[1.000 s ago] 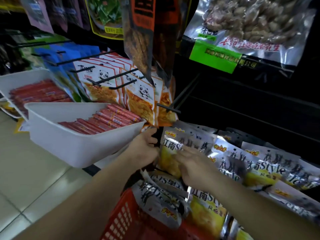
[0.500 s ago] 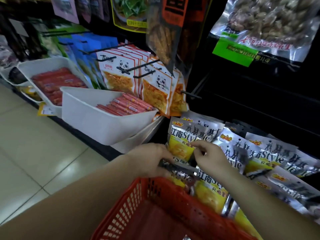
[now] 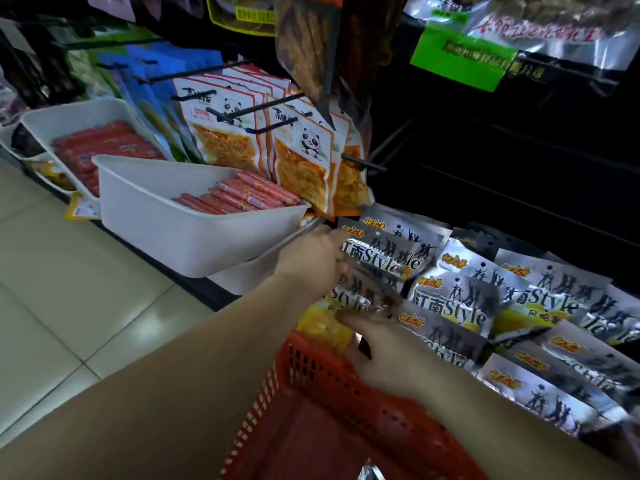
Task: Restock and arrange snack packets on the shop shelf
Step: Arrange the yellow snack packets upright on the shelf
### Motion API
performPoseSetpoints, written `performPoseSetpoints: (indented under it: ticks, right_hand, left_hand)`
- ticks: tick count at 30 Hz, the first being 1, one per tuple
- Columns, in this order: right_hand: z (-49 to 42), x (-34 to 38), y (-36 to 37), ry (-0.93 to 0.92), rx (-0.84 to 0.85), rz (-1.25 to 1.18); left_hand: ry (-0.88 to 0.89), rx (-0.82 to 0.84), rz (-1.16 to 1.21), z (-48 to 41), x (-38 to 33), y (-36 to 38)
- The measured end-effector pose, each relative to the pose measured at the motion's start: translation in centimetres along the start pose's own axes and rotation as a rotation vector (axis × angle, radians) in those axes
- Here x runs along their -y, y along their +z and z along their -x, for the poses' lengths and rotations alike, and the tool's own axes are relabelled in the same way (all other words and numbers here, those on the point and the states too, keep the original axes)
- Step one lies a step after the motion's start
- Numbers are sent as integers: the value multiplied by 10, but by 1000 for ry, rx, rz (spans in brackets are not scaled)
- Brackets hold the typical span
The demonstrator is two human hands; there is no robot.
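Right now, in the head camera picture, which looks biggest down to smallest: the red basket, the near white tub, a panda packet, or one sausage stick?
1. The red basket and the near white tub look about alike. The basket is nearer and cut off, so I can't rank them.
2. A panda packet.
3. One sausage stick.

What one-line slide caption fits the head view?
Left hand and right hand grip silver snack packets above a red basket, beside a white tray of sausages.

Left hand (image 3: 311, 258): fingers hidden behind the silver packet (image 3: 377, 254). Right hand (image 3: 384, 355): fingers blurred, grip unreadable. Peanut bag (image 3: 540, 26), 1 o'clock: cut by top edge.
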State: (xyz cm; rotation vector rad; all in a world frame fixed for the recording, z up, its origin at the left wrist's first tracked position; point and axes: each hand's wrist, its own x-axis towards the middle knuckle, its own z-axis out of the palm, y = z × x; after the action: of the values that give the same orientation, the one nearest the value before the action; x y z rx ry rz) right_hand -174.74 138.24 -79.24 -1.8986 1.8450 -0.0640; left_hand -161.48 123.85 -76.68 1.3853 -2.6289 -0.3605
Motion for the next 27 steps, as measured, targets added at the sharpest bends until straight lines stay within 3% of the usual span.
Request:
performPoseSetpoints:
  ticks: [5, 10, 13, 16, 19, 23, 27]
  right_hand:
    - [-15, -18, 18, 25, 68, 13]
    - [-27, -17, 26, 65, 58, -143]
    - [-27, -18, 21, 73, -132, -249]
    - [-17, -29, 7, 167, -384, -67]
    - [0, -53, -10, 280, -451, 67]
    - [22, -90, -21, 437, -246, 283]
    - [33, -111, -20, 451, -98, 217]
  left_hand:
    - [-88, -59, 51, 25, 23, -3]
    - [-46, 408, 229, 49, 32, 19]
    - [-44, 492, 268, 51, 23, 36]
    - [-27, 536, 137, 44, 15, 51]
    - [-19, 584, 55, 42, 5, 59]
    - [-76, 515, -33, 40, -3, 64]
    - [-101, 316, 56, 41, -4, 63]
